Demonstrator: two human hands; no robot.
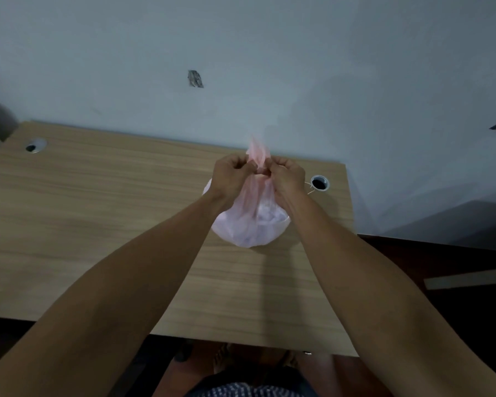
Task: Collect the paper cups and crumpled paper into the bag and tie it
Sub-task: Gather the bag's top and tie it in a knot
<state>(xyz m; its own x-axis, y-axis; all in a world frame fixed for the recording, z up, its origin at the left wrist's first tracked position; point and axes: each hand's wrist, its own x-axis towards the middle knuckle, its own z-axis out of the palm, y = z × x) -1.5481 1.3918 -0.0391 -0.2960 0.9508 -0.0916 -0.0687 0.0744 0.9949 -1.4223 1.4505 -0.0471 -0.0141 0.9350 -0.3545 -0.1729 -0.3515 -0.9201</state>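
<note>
A thin pink plastic bag stands on the wooden table, bulging with pale contents that show faintly through the film. Its neck is gathered upward into a twisted strip whose loose end pokes up above my fists. My left hand and my right hand are both closed on that neck, knuckle to knuckle, just above the bag's body. No loose cups or crumpled paper are visible on the table.
Two round cable holes sit in the tabletop, one just right of the bag and one at the far left. A pale wall rises right behind the table. Dark floor lies to the right.
</note>
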